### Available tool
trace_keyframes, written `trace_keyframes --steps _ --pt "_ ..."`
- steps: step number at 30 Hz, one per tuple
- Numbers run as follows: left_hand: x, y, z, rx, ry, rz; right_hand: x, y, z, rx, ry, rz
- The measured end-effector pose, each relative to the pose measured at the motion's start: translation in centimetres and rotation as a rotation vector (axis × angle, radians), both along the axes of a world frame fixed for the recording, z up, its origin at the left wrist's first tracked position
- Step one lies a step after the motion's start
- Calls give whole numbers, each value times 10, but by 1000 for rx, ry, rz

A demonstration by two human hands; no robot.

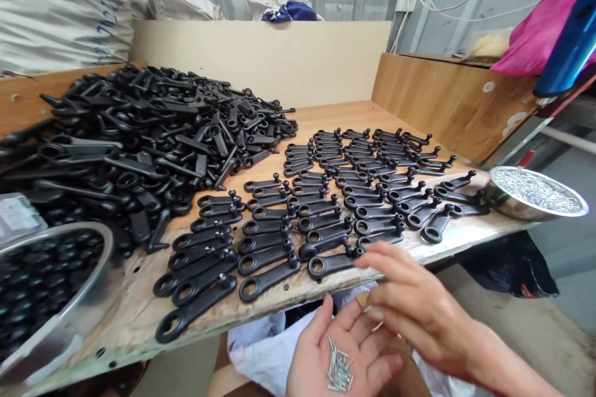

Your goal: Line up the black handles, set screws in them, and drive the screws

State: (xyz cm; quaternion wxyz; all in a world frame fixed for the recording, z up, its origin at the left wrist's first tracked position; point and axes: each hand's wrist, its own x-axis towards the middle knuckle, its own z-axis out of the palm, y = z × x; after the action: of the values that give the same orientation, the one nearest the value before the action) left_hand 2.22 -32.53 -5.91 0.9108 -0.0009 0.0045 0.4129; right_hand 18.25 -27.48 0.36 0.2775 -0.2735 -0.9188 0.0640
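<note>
My left hand (342, 353) lies palm up below the table's front edge, cupped around a small bunch of thin metal pins (338, 371). My right hand (412, 304) hovers just above it, fingers stretched toward the left, fingertips close to the nearest black lever (331, 263) at the table edge. Rows of black plastic levers (326, 211) with ring ends are laid out flat on the wooden table (139, 310). I cannot see anything pinched in the right fingers.
A big loose heap of the same black parts (139, 130) fills the left of the table. A metal bowl of black pieces (41, 285) sits at front left. Another steel bowl of pins (535, 192) stands at right. Wooden boards wall the back and right sides.
</note>
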Motion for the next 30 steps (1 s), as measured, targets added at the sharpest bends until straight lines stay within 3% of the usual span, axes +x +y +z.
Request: trace_keyframes --steps 3,9,14,23,30 --pt "1 10 -2 21 58 -13 2 27 8 90 48 -84" --pt "9 25 -7 21 51 3 -6 55 5 24 -58 -77" --pt "8 28 -9 23 40 -4 -9 62 1 -8 -169 -32" --pt "3 29 -13 24 16 -11 -14 65 21 -87 -320 21" --pt "-2 21 -23 -10 47 -16 -18 59 12 -185 -425 50"
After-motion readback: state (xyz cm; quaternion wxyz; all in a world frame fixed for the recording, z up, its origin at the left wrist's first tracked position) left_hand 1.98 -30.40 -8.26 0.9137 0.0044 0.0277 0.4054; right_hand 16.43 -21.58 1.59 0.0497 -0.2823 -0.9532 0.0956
